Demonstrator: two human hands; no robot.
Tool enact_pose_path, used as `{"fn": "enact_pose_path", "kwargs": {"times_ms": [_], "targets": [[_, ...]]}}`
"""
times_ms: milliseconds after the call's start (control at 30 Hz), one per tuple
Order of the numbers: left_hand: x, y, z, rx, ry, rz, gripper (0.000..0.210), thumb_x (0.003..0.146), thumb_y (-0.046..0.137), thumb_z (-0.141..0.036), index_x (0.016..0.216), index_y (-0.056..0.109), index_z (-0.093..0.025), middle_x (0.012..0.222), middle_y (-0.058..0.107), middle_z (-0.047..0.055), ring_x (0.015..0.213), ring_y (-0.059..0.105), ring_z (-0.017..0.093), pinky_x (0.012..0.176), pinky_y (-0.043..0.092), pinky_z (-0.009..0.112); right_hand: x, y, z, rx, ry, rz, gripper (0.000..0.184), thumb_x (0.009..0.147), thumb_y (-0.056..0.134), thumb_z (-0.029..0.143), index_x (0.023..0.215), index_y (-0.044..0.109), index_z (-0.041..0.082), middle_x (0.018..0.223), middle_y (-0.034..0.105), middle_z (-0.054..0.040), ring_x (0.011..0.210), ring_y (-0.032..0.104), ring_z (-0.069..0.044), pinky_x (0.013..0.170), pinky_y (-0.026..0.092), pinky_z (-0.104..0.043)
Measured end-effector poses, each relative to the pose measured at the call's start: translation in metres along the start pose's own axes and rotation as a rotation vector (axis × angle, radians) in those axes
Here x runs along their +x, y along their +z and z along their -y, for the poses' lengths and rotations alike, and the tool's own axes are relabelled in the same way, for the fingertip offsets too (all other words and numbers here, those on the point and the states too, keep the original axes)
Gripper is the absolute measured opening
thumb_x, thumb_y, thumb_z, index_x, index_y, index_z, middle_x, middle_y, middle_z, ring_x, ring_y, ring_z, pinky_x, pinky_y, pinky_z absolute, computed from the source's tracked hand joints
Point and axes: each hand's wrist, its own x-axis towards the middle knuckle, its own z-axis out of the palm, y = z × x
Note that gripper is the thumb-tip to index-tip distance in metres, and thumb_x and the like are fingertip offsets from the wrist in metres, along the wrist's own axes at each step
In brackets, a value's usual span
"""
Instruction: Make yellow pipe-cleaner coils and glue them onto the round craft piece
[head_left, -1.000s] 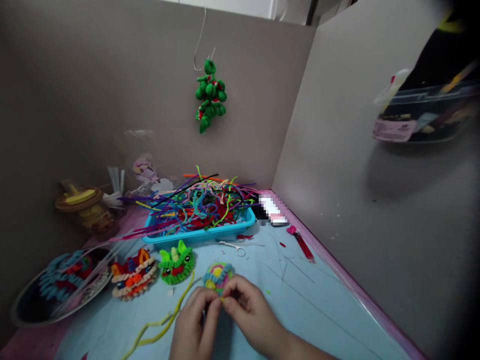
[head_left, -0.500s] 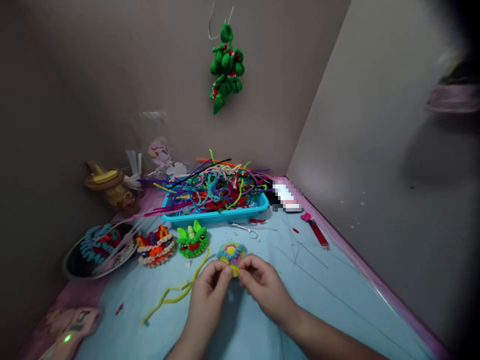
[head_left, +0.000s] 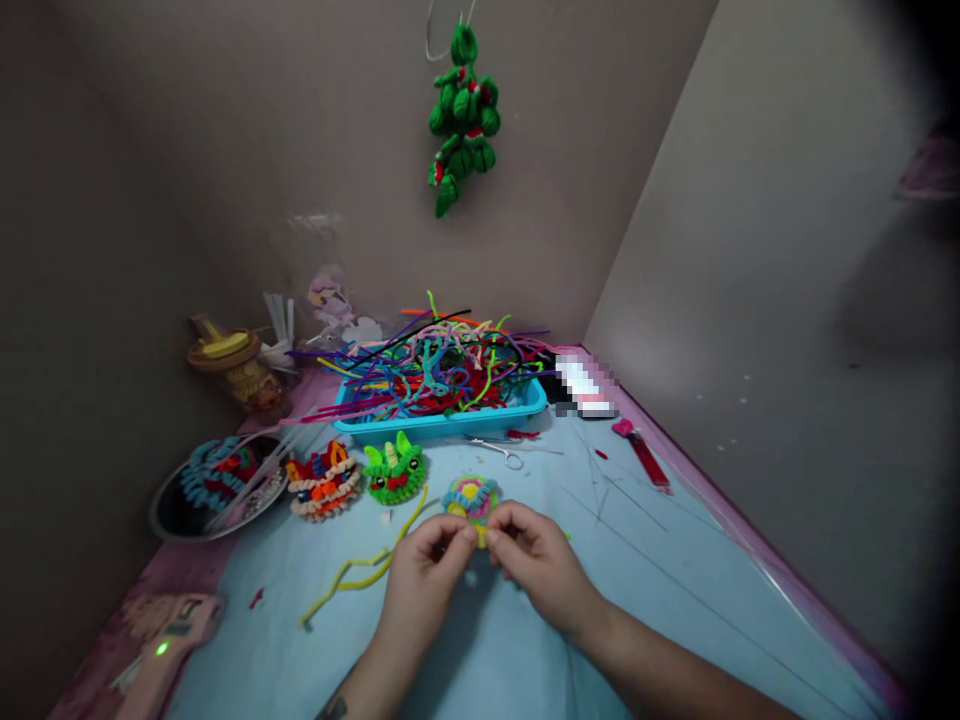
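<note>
A small round pipe-cleaner piece (head_left: 471,492) in blue, pink and yellow lies just beyond my fingertips. My left hand (head_left: 427,565) pinches its yellow near edge between thumb and forefinger. From the other side my right hand (head_left: 544,565) grips the same edge, thumb and fingers pressed together. The fingers partly hide the lower part of the piece. Yellow pipe cleaners (head_left: 352,582) stretch over the cloth left of my left hand; whether they join the piece I cannot tell. Behind stand a green pipe-cleaner animal head (head_left: 395,473) and an orange and cream one (head_left: 325,487).
A blue tray (head_left: 442,428) heaped with pipe cleaners stands at the back. Scissors (head_left: 501,453) lie before it, a red-handled tool (head_left: 646,460) to the right. At left are a metal bowl (head_left: 169,530) and a pink device (head_left: 169,640) with a green light.
The view has shifted a little, so the table's things appear farther right and slightly higher. Both hands keep their pinch on the pipe-cleaner piece, with their fingertips slightly closer together.
</note>
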Motion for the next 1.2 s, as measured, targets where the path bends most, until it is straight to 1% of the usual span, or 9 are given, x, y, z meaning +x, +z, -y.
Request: {"fn": "enact_pose_path", "kwargs": {"times_ms": [133,233,433,567,700,767,867,1067,1200], "targets": [[0.001,-0.001,0.000,0.014,0.047,0.018,0.024,0.079,0.056,-0.036,0.069,0.061,-0.015,0.063,0.055,-0.001,0.059,0.047,0.012,0.055,0.036,0.021,0.001,-0.001,-0.001,-0.019,-0.015,0.002,0.015,0.079,0.054,0.030,0.070,0.052,0.018,0.061,0.049,0.0031,0.050,0.043,-0.009,0.046,0.033,-0.021],[0.001,-0.001,-0.002,0.018,0.061,0.001,0.023,0.079,0.055,-0.035,0.069,0.060,-0.015,0.064,0.056,-0.001,0.059,0.048,0.012,0.055,0.037,0.021,0.002,-0.001,-0.001,-0.020,-0.010,0.009,0.014,0.079,0.054,0.030,0.071,0.052,0.018,0.061,0.049,0.0029,0.051,0.043,-0.009,0.046,0.034,-0.020],[-0.002,0.000,-0.001,0.111,0.101,0.014,0.022,0.080,0.053,-0.033,0.069,0.060,-0.016,0.064,0.058,0.001,0.060,0.050,0.013,0.054,0.037,0.021,0.003,-0.003,-0.002,-0.033,-0.062,-0.017,0.013,0.079,0.057,0.031,0.078,0.058,0.018,0.069,0.054,0.0010,0.054,0.045,-0.009,0.048,0.038,-0.020],[-0.003,0.001,0.002,0.178,0.124,0.032,0.023,0.081,0.052,-0.033,0.070,0.062,-0.015,0.066,0.059,0.002,0.062,0.052,0.014,0.055,0.038,0.022,0.004,-0.004,-0.002,-0.079,-0.073,-0.002,0.015,0.080,0.055,0.028,0.069,0.054,0.018,0.063,0.049,0.0026,0.051,0.044,-0.008,0.045,0.035,-0.020],[-0.003,0.003,0.003,0.151,0.097,0.044,0.026,0.082,0.053,-0.037,0.072,0.063,-0.015,0.067,0.060,0.002,0.062,0.052,0.015,0.057,0.039,0.023,0.004,-0.005,-0.004,-0.102,-0.059,0.015,0.016,0.083,0.051,0.028,0.070,0.050,0.019,0.061,0.045,0.0043,0.048,0.042,-0.008,0.044,0.033,-0.020],[-0.003,0.005,0.002,0.121,0.080,0.042,0.027,0.082,0.053,-0.039,0.073,0.064,-0.015,0.066,0.061,0.003,0.062,0.053,0.015,0.057,0.041,0.023,0.004,-0.005,-0.005,-0.128,-0.069,-0.004,0.017,0.084,0.050,0.028,0.070,0.048,0.019,0.062,0.043,0.0045,0.049,0.042,-0.008,0.044,0.033,-0.020],[-0.004,0.007,0.001,0.093,0.071,0.037,0.028,0.082,0.054,-0.040,0.081,0.065,-0.015,0.073,0.064,0.005,0.067,0.057,0.016,0.059,0.043,0.023,0.004,-0.004,-0.007,-0.150,-0.100,-0.032,0.018,0.086,0.048,0.028,0.070,0.046,0.019,0.062,0.043,0.0045,0.051,0.041,-0.009,0.047,0.032,-0.020],[-0.007,0.006,0.001,0.294,0.185,0.005,0.027,0.086,0.051,-0.037,0.075,0.065,-0.017,0.069,0.064,0.003,0.061,0.055,0.014,0.054,0.039,0.022,0.003,-0.002,-0.003,-0.141,-0.117,-0.064,0.018,0.087,0.046,0.028,0.071,0.044,0.020,0.063,0.043,0.0041,0.056,0.041,-0.010,0.052,0.033,-0.022],[-0.009,0.006,0.003,0.349,0.266,0.003,0.026,0.087,0.048,-0.034,0.074,0.062,-0.018,0.068,0.062,0.003,0.059,0.055,0.014,0.054,0.040,0.022,0.001,-0.001,-0.002,-0.182,-0.141,-0.062,0.017,0.087,0.045,0.027,0.071,0.044,0.020,0.065,0.044,0.0028,0.060,0.042,-0.012,0.056,0.034,-0.023]]}}
